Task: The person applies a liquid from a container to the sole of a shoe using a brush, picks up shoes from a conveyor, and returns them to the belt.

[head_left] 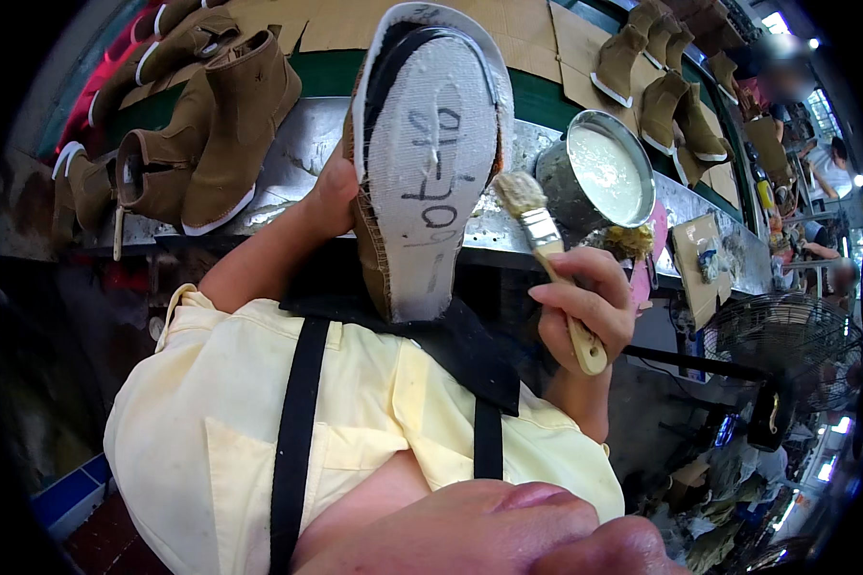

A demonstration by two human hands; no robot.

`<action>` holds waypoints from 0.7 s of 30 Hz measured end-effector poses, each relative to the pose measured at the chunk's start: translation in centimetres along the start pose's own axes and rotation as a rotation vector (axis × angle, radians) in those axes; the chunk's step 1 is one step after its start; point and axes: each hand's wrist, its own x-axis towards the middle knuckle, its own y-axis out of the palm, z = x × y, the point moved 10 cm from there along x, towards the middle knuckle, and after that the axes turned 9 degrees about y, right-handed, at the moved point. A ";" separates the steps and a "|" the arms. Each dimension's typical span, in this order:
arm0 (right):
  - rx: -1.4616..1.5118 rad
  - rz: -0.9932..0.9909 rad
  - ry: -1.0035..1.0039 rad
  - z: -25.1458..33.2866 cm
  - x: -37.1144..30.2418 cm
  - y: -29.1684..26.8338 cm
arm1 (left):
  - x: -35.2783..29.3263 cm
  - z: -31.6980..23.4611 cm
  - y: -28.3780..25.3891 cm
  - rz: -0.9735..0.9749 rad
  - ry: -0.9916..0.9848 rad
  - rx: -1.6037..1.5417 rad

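Note:
My left hand is closed around the side of a brown boot, its fingers mostly hidden behind it. The boot's underside faces me, toe end up, with pale woven fabric, dark handwritten marks and some white wet-looking streaks. My right hand grips the wooden handle of a flat paint brush. The brush's bristles are caked with whitish paste and point up toward the boot's edge, just right of it. Close by the bristles stands a metal pot holding thick white liquid.
Several brown boots with white edges stand on the metal bench at the left. More boots stand on cardboard at the far right. A fan is at the right, and other people are beyond it.

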 end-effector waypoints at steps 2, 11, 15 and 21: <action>-0.036 -0.087 -0.039 0.5 0.1 -1.0 | 0.0 -0.1 0.0 -0.005 -0.008 -0.018; 0.026 -0.057 -0.027 0.4 -0.4 -0.8 | -0.2 0.1 0.0 -0.015 -0.030 -0.051; 0.044 -0.194 -0.113 0.8 0.9 -2.0 | -0.5 0.1 0.3 -0.021 -0.040 -0.060; 0.186 -0.098 -0.041 -0.4 0.1 -0.4 | -0.9 -0.1 0.4 -0.031 -0.050 -0.072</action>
